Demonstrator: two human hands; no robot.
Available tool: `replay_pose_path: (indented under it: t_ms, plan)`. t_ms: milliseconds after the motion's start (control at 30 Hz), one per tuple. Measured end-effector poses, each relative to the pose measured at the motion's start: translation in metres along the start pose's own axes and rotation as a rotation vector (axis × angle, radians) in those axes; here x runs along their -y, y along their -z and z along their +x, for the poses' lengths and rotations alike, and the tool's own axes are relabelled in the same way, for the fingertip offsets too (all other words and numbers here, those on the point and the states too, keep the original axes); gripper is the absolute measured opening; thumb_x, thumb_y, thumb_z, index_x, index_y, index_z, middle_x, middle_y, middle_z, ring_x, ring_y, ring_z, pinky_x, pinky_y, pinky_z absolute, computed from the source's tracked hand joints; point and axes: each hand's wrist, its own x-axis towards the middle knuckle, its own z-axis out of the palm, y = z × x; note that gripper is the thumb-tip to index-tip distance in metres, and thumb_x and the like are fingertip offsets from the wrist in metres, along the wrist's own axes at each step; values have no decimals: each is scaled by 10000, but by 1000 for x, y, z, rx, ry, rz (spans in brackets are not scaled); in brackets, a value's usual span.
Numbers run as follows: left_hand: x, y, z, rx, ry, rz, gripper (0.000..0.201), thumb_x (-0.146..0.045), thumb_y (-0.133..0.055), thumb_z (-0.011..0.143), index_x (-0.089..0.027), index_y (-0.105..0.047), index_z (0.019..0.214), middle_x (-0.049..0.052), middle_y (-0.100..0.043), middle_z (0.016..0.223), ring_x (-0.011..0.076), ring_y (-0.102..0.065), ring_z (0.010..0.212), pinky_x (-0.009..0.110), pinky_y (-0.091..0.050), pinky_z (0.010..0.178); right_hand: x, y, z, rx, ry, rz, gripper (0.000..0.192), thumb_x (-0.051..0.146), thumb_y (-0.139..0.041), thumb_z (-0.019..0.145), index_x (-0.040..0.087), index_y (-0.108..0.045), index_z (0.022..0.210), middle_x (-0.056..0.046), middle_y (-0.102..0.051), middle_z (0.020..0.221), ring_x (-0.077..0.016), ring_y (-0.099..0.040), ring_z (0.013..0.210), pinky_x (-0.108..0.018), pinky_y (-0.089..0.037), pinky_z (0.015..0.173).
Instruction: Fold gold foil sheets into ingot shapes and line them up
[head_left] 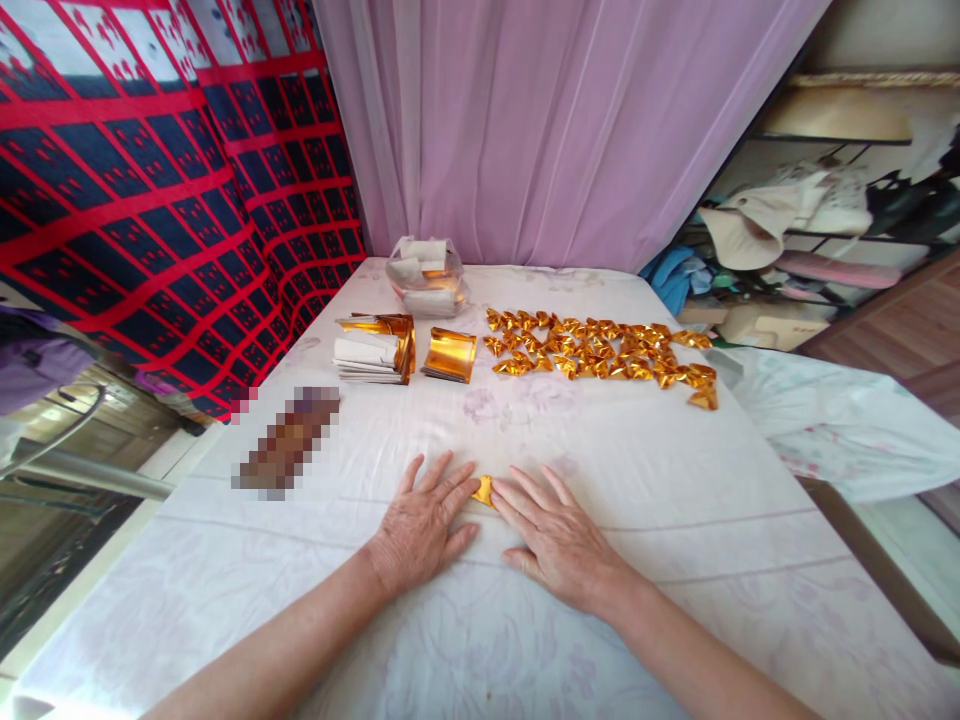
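A small folded piece of gold foil paper [484, 491] lies flat on the flowered tablecloth [600, 640]. My left hand [427, 515] rests palm down at its left, the index fingertip pressing on that edge. From the right, my right hand [559, 535] touches the opposite edge with its fingertips. Both hands have their fingers stretched out and apart. Beyond them, several folded gold foil pieces [592, 350] stand in rows at the far right. Left of these sit a small stack of gold foil sheets [450, 355] and a larger stack of white-backed sheets [371, 350].
A clear plastic bag [426, 280] of more sheets stands at the table's back. A pixelated brown patch [289, 440] covers something on the left. A purple curtain [570, 130] hangs behind, with a red-and-navy cloth [172, 180] at left. Shelves with a cap [750, 225] stand right.
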Motion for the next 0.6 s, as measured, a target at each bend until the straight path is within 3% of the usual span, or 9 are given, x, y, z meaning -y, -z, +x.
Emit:
replay_pose_path:
  t_ms: [167,300,467,600]
  plan:
    - [-5,3,1,-3,17,13,473,-461,-510,922,-266,-527,1353,44,-541,1418,290,-353,1393,544,-168,1170,-4,3,5,-38,7,0,468,370,-530,944,202,-506,1381,-42,-548,1402,-272,-385,1361,-531,-211,1157]
    - [-5,8,11,0,84,-26,318,-379,-479,954,-319,-630,1228,40,-534,1417,289,-377,1374,555,-250,1131,-2,4,16,-98,-54,-10,318,304,-505,960,230,-634,1242,-33,-660,1251,-271,-489,1268,-512,-246,1131]
    - [-3,5,36,-35,204,-133,202,-334,-551,929,-288,-740,876,10,-618,1310,284,-458,1301,559,-298,1100,-1,-6,26,-272,-189,-14,225,260,-507,955,276,-727,1000,-9,-726,1085,-236,-561,1169,-455,-300,1073]
    - [-4,-3,46,-49,273,-213,112,-324,-636,876,-240,-706,853,34,-637,1284,275,-480,1279,541,-314,1091,2,-21,30,-428,-258,-15,229,243,-501,952,236,-724,900,-35,-722,1085,-217,-588,1104,-409,-343,1027]
